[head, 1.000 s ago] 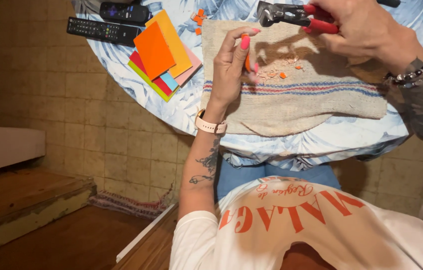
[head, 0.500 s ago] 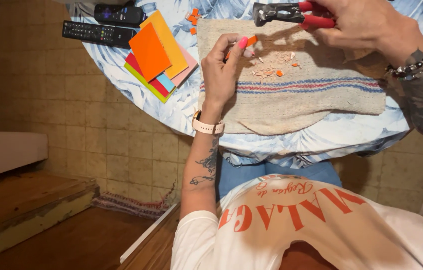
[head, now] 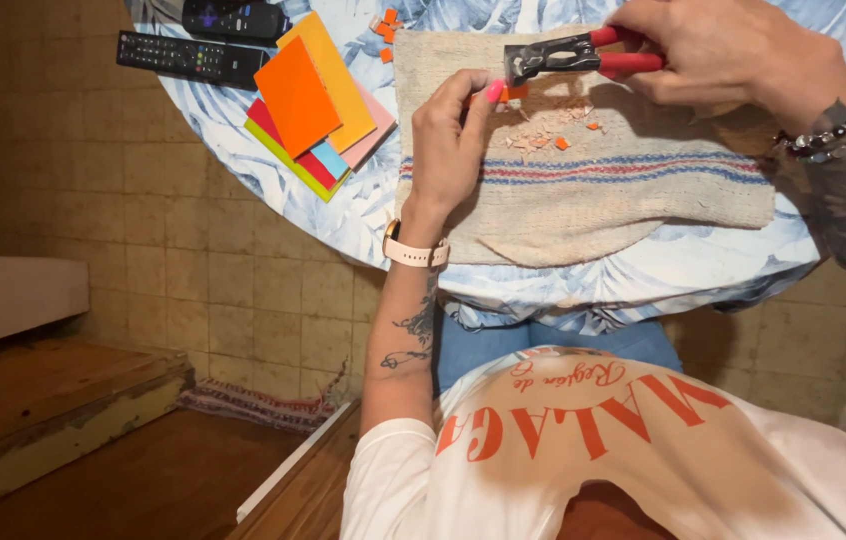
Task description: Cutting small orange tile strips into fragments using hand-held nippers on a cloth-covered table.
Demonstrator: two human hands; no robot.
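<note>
My right hand (head: 733,55) grips red-handled tile nippers (head: 573,55) over a beige cloth (head: 583,190) with red and blue stripes. The nipper jaws close on a small orange tile piece (head: 514,93) that my left hand (head: 448,140) pinches between thumb and fingers. Small orange and pale chips (head: 553,130) lie scattered on the cloth just below the jaws. A pale watch sits on my left wrist and beaded bracelets on the right.
A stack of coloured square tiles (head: 313,100), orange on top, lies left of the cloth on the round patterned table (head: 363,215). Two black remotes (head: 193,55) rest at the table's far left. More orange bits (head: 385,25) lie near the cloth's corner. Tiled floor and wooden steps are at left.
The nippers have come down and leftward to meet the tile piece in my left hand. My left hand has lifted slightly toward the jaws.
</note>
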